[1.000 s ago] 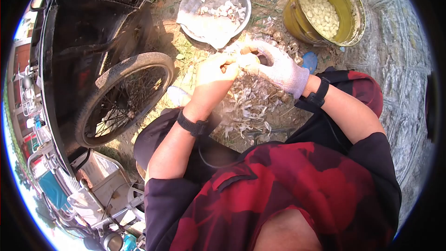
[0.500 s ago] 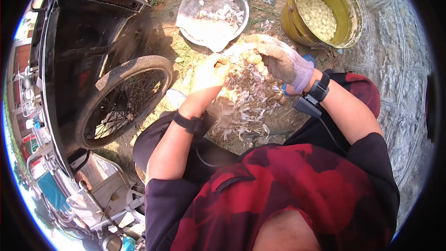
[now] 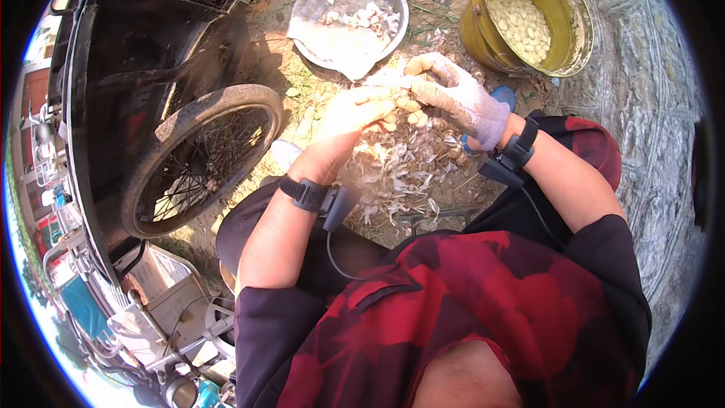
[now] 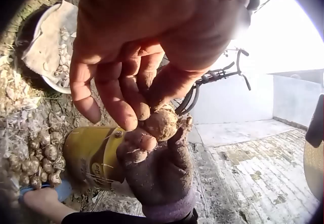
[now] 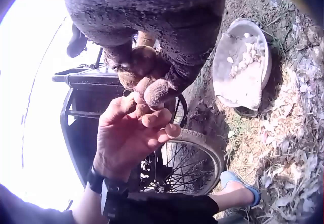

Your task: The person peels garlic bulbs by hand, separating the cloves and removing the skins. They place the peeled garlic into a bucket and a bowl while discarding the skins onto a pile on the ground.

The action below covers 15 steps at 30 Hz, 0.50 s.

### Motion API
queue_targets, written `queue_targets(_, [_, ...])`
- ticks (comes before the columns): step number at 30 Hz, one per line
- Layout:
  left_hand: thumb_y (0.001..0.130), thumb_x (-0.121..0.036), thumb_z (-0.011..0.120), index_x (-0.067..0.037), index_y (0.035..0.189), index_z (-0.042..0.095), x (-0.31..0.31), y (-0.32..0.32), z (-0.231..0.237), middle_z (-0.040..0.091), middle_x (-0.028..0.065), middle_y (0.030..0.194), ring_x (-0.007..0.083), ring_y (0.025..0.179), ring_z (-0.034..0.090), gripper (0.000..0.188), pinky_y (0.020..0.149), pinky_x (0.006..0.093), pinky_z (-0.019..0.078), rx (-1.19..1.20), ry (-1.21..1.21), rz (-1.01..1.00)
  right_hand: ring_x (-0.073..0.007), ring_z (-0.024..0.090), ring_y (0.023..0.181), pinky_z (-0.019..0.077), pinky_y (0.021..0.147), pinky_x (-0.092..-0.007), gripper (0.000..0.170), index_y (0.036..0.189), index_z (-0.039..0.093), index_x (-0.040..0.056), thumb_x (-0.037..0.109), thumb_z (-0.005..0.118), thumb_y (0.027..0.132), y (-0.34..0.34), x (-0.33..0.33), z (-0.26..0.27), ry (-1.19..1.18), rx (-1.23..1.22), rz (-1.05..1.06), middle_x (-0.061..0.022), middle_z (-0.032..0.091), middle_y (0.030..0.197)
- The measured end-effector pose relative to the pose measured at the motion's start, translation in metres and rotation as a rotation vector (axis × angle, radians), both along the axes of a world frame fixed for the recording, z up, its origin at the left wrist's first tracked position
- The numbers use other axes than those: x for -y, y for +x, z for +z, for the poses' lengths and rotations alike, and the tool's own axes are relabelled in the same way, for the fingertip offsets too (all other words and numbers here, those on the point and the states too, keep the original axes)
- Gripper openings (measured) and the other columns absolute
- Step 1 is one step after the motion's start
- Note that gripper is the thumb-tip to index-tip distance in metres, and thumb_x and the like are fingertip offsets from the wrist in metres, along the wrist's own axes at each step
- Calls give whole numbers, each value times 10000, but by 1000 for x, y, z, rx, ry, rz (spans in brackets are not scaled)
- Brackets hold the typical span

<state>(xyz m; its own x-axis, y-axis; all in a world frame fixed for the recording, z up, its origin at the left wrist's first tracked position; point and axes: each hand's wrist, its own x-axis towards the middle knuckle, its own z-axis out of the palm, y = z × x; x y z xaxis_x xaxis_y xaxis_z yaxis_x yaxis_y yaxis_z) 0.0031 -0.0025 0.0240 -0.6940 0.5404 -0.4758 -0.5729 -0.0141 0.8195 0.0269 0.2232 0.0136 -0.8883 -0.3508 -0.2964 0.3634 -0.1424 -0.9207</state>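
Observation:
A dirt-stained garlic bulb (image 4: 162, 124) is held between the two hands, over a scatter of papery garlic skins (image 3: 404, 166). My bare left hand (image 3: 343, 122) pinches it with thumb and fingertips. My right hand (image 3: 462, 106), in a soiled light knit glove, grips the same bulb from the other side, its fingertips meeting the left ones in the right wrist view. Several unpeeled bulbs (image 4: 48, 158) lie on the ground beside the skins. Beyond the hands, a grey basin (image 3: 402, 11) lined with pale cloth contains loose garlic cloves (image 3: 370, 17).
A yellow bucket (image 3: 472, 26) with many peeled cloves stands at the far right. To the left are a dark cart (image 3: 151, 38) and its spoked wheel (image 3: 143, 174). Blue slippers (image 5: 248, 187) show on the person's feet. Rough grey paving (image 3: 642, 143) runs along the right.
Half a second ago the hands were apart, the right one tilted down by the bulbs. Now they have come back together at the garlic bulb, and the left wrist has rolled over.

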Motion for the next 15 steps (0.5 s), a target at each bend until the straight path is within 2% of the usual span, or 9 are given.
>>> queue_targets(3, [896, -141, 663, -31, 1071, 651, 4, 0, -5, 654, 22, 948, 107, 821, 626, 208, 758, 271, 539, 29, 51, -21, -98, 518, 1091, 431, 936, -271, 319, 1195, 542, 60, 246, 614, 945, 1, 0, 3, 3, -57, 53, -22, 537, 1155])
queue_targets(6, [903, -140, 652, -20, 1085, 644, 8, -1, -2, 663, 47, 959, 130, 842, 646, 218, 779, 294, 561, 97, 76, 1, -83, 540, 1010, 462, 863, -252, 319, 1149, 573, 41, 214, 686, 906, -1, 3, -1, -129, -43, 9, -22, 580, 1091])
queue_targets(9, [911, -146, 644, -11, 1093, 641, 9, -2, -3, 666, 61, 971, 139, 860, 652, 226, 773, 307, 569, 105, 55, -3, -86, 538, 1021, 466, 877, -259, 323, 1150, 570, 44, 209, 692, 901, 0, 8, -8, -47, -170, 1, -24, 578, 1110])
queue_targets(13, [915, -147, 645, -7, 1091, 641, 15, -4, -13, 665, 63, 979, 139, 846, 653, 225, 772, 324, 577, 96, 125, -64, -85, 535, 1026, 466, 888, -264, 332, 1151, 564, 44, 208, 699, 897, 0, 6, -11, -73, -134, 10, -25, 574, 1117])
queue_targets(15, [914, -141, 647, -7, 1090, 641, 15, -4, -15, 666, 64, 974, 139, 838, 654, 221, 780, 327, 578, 118, 131, -65, -81, 532, 1023, 468, 876, -257, 331, 1158, 559, 47, 209, 692, 902, -1, 5, -11, -48, -207, 45, -25, 573, 1113])
